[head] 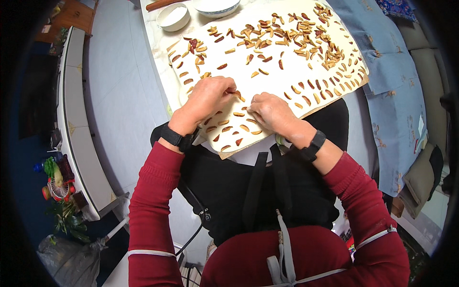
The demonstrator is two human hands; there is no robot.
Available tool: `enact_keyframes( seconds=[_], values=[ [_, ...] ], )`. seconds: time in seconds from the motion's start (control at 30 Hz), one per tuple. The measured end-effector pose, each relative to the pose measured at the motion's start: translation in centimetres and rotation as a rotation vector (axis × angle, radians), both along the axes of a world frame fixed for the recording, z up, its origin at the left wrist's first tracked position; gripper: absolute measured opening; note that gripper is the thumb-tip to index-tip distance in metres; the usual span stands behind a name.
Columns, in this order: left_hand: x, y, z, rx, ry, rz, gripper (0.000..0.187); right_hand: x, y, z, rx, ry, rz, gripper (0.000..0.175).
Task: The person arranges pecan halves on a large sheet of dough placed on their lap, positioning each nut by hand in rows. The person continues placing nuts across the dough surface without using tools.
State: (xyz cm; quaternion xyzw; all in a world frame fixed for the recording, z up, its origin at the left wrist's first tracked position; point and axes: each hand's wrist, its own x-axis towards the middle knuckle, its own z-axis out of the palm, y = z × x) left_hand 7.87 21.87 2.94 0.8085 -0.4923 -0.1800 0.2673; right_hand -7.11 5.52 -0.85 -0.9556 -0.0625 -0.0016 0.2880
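A wide sheet of pale rolled dough [272, 84] is spread before me, dotted with strips of red jujube [244, 127]. Between the thumb and fingers of my left hand [211, 94], a jujube strip [238, 95] is pinched just above the sheet. My right hand [270, 112] rests its bent fingertips on the dough beside a small strip [245, 108]; its own fingers hide whether it grips anything. Toward me and along the right margin, strips lie spaced apart in rough rows. Farther off, a loose heap of jujube strips [283, 36] covers the back right of the dough.
Behind the dough stand a small white bowl [180, 25] of white powder and a larger blue-rimmed bowl [220, 13], near a wooden rolling pin [163, 4]. The marble-patterned tabletop [154, 27] shows at left. A sofa with a blue cover [392, 79] is at right.
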Motion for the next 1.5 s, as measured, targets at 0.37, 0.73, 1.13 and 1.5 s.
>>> enact_keyframes(
  seconds=[0.37,0.73,1.13,1.5],
  values=[
    [-3.4,-4.2,-2.4,0.024,-0.067,-0.204,0.010,-4.9,-5.4,1.4,0.180,0.117,-0.405,0.018],
    [-4.4,-4.2,-3.9,-0.012,-0.190,-0.173,0.007,-4.8,-5.4,1.4,0.173,0.080,-0.348,0.017],
    [-4.0,-4.2,-3.8,-0.020,-0.172,-0.187,0.009,-3.4,-5.3,1.2,0.127,0.076,-0.308,0.018],
    [-3.3,-4.8,-2.8,-0.079,-0.120,-0.182,0.005,-2.0,-4.4,1.5,0.207,0.074,-0.318,0.019]
  ],
)
